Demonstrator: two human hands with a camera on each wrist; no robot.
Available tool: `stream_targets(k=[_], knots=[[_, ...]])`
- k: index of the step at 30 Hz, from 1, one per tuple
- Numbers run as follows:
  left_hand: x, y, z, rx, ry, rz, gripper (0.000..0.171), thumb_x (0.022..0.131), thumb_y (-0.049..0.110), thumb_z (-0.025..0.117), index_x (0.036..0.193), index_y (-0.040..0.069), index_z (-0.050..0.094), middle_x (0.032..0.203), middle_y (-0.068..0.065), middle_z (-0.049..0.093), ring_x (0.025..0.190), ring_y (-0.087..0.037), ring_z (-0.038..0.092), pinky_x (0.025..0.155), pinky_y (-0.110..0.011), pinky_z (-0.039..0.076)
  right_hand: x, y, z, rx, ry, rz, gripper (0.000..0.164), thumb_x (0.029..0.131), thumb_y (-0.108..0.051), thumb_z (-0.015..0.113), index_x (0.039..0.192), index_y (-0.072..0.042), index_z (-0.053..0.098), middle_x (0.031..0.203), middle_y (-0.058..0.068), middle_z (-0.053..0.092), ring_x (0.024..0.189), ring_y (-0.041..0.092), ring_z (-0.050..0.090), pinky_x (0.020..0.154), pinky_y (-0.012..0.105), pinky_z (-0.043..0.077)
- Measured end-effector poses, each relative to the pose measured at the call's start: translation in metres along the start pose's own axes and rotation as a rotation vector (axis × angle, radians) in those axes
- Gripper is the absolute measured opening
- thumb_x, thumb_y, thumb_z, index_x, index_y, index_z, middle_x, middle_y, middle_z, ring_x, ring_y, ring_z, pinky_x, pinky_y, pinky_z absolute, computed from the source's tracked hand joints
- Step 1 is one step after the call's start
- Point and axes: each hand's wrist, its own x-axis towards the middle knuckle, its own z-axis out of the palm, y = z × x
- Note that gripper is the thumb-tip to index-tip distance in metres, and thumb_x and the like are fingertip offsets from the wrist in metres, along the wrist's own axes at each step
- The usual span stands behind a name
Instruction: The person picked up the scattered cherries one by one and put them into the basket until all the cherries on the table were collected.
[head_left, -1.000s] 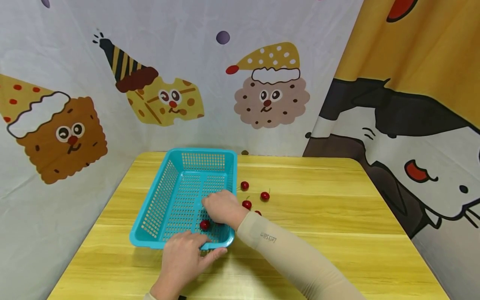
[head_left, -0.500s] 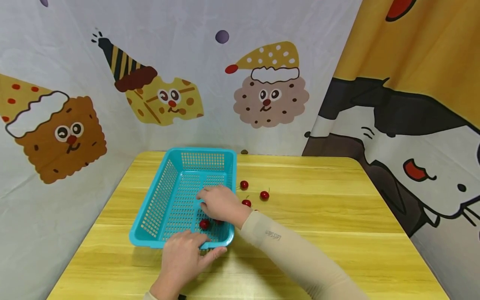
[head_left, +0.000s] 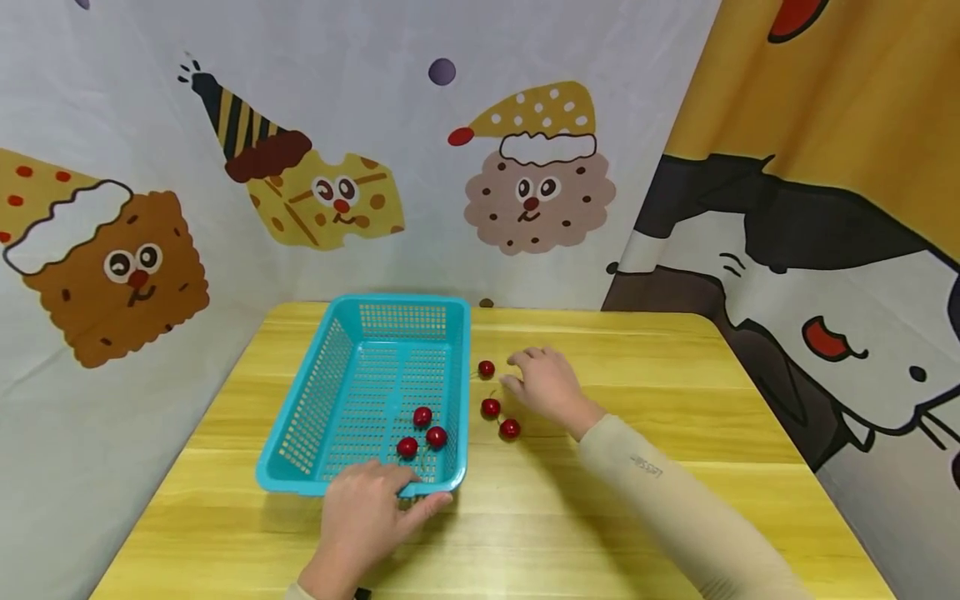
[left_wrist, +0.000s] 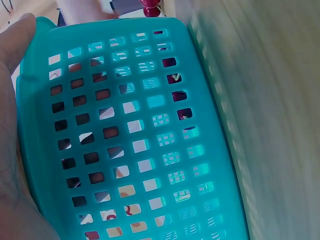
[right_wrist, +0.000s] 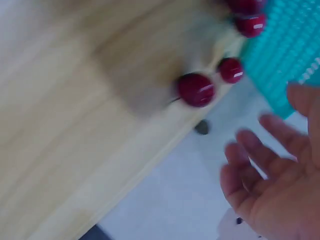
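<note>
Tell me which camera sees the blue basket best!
The head view: nearly the whole blue basket shows, the left hand hiding a little. The left wrist view shows mostly one holey side; the right wrist view, just a blurry part.

One small printed word mark, on a sleeve, only partly legible from where I sit.
On my head view I find dark lettering [head_left: 647,467] on the pale beige sleeve [head_left: 697,508] of the person's right arm, a little up from the cuff and slanting along the forearm. I make it out as something like "Le", with "s" shapes after it; the remaining letters are too small and soft for me to spell with confidence.
</note>
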Motion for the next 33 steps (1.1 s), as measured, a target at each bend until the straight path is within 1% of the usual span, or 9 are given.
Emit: stream_targets(k=[3,5,10,15,20,23,27,30,33], knots=[[0.0,0.001,0.0,0.002,0.015,-0.002,0.051,0.069,0.079,0.067,0.074,0.029,0.074,0.071,0.011,0.073,0.06,-0.011,0.065,0.052,-0.024,0.044,-0.012,0.018,0.005,-0.031,-0.067,-0.04,0.036,0.095,-0.041,0.063,0.122,-0.018,0.067,0.125,0.008,0.067,0.116,0.035,0.06,0.099,0.053,0.048],[0.001,0.001,-0.001,0.001,0.012,-0.001,0.05,0.068,0.079,0.068,0.073,0.029,0.074,0.07,0.011,0.073,0.059,-0.01,0.064,0.051,-0.023,0.042,-0.019,0.025,0.007,-0.039,-0.064,-0.079,0.031,0.093,-0.037,0.067,0.118,-0.017,0.069,0.119,0.007,0.069,0.108,0.033,0.063,0.093,0.052,0.051],[0.003,0.001,-0.002,0.007,-0.011,-0.006,0.05,0.068,0.08,0.066,0.071,0.031,0.073,0.069,0.013,0.072,0.058,-0.009,0.063,0.05,-0.02,0.039,-0.026,0.031,0.012,-0.012,-0.068,-0.13,0.025,0.091,-0.026,0.072,0.113,-0.015,0.07,0.112,0.006,0.07,0.1,0.03,0.067,0.089,0.049,0.053],[0.002,0.002,-0.003,0.006,-0.015,-0.011,0.052,0.071,0.082,0.062,0.071,0.031,0.072,0.069,0.013,0.072,0.059,-0.008,0.064,0.05,-0.02,0.039,-0.027,0.035,0.021,0.027,-0.083,-0.121,0.022,0.091,-0.017,0.071,0.113,-0.015,0.07,0.109,0.005,0.069,0.097,0.026,0.068,0.085,0.046,0.055],[0.001,0.002,-0.003,-0.002,-0.001,-0.009,0.052,0.071,0.082,0.061,0.072,0.031,0.073,0.069,0.013,0.072,0.059,-0.009,0.063,0.05,-0.02,0.038,-0.027,0.036,0.022,0.035,-0.084,-0.105,0.024,0.091,-0.014,0.071,0.115,-0.015,0.069,0.108,0.005,0.069,0.098,0.025,0.067,0.085,0.045,0.056],[0.001,0.002,-0.002,-0.001,0.004,-0.004,0.053,0.072,0.083,0.06,0.072,0.031,0.072,0.069,0.013,0.072,0.058,-0.009,0.063,0.05,-0.02,0.039,-0.024,0.036,0.016,0.041,-0.051,-0.097,0.025,0.091,-0.014,0.071,0.116,-0.014,0.069,0.108,0.007,0.07,0.097,0.026,0.069,0.083,0.044,0.057],[0.002,0.002,-0.002,-0.001,0.006,0.001,0.053,0.072,0.082,0.06,0.072,0.031,0.072,0.069,0.013,0.072,0.058,-0.009,0.063,0.05,-0.021,0.04,-0.014,0.029,-0.005,0.069,0.002,-0.084,0.028,0.093,-0.018,0.07,0.12,-0.015,0.068,0.112,0.007,0.07,0.096,0.024,0.07,0.081,0.043,0.057],[0.002,0.001,-0.002,0.002,0.005,0.001,0.051,0.071,0.081,0.063,0.072,0.03,0.072,0.069,0.012,0.072,0.059,-0.009,0.064,0.052,-0.022,0.042,-0.004,0.015,-0.025,0.097,0.049,-0.094,0.03,0.095,-0.023,0.067,0.124,-0.017,0.066,0.113,0.005,0.069,0.095,0.021,0.069,0.08,0.039,0.058],[0.001,0.001,-0.002,0.001,0.007,0.002,0.051,0.07,0.08,0.064,0.072,0.03,0.073,0.069,0.012,0.072,0.06,-0.01,0.065,0.052,-0.024,0.044,0.004,-0.006,-0.041,0.124,0.13,-0.149,0.03,0.096,-0.027,0.066,0.125,-0.017,0.065,0.115,0.002,0.069,0.094,0.017,0.069,0.078,0.036,0.058]])
